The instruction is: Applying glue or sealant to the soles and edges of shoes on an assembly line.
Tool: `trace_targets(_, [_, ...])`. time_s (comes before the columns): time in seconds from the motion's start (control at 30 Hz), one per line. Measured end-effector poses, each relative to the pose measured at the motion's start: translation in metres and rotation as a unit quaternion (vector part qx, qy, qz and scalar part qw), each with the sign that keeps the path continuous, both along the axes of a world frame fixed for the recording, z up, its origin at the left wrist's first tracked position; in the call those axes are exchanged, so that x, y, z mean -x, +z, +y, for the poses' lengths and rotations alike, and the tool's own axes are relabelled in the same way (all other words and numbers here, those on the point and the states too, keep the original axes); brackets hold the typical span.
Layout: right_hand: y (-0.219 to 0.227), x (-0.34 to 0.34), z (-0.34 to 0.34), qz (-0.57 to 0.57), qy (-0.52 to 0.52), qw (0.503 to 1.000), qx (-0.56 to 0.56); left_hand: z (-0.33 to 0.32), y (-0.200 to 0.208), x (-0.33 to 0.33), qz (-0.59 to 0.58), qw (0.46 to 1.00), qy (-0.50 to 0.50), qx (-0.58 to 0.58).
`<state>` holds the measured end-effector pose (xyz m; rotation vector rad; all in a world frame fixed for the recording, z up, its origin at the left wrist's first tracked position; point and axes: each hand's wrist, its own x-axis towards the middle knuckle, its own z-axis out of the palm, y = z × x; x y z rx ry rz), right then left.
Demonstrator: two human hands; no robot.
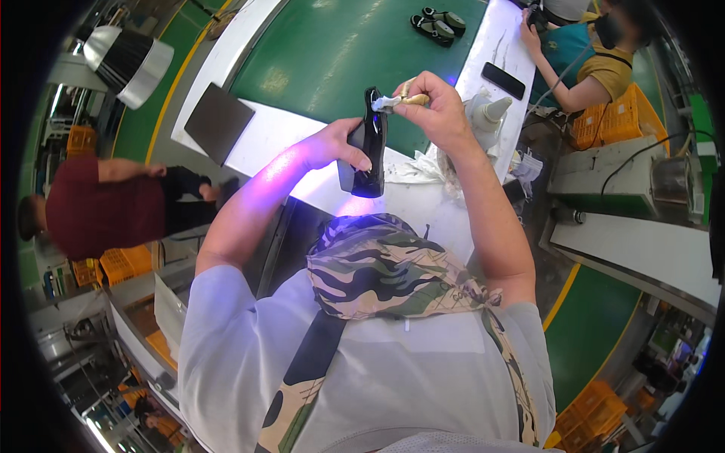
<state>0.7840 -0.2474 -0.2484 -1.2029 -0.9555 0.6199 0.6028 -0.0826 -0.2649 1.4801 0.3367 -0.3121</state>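
My left hand (337, 146) grips a glossy black shoe (373, 140) by its side, with the thumb across it. The shoe hangs over the near edge of the green belt, its long side running toward me. Between the thumb and fingers of my right hand (438, 111) is a small tan piece with a crumpled whitish, cloth-like end (386, 103). That pale end touches the shoe's far end. What the tan part is exactly, I cannot make out. Below my right hand, a white crumpled cloth (419, 167) lies on the white table edge.
A pair of black strapped shoes (438, 27) sits farther up the green belt (325, 60). On the right edge are a black phone (503, 80) and a white squeeze bottle (487, 113). A dark flat board (219, 123) lies left, near a metal lamp (128, 66). Other people (585, 64) are nearby.
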Motion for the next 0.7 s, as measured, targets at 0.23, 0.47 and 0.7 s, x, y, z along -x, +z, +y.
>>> trace_targets(0.23, [-0.029, 0.029, 0.002, -0.003, 0.144, 0.989, 0.041, -0.001, -0.019, 0.035, -0.009, 0.981, 0.14, 0.136])
trace_targets(0.47, [-0.048, 0.045, 0.005, -0.024, 0.223, 0.973, 0.052, -0.004, -0.031, 0.076, -0.046, 0.951, 0.266, 0.15])
trace_targets(0.7, [-0.067, 0.066, 0.017, 0.127, 0.224, 0.966, 0.02, 0.0, -0.042, 0.122, -0.163, 0.871, 0.362, 0.291])
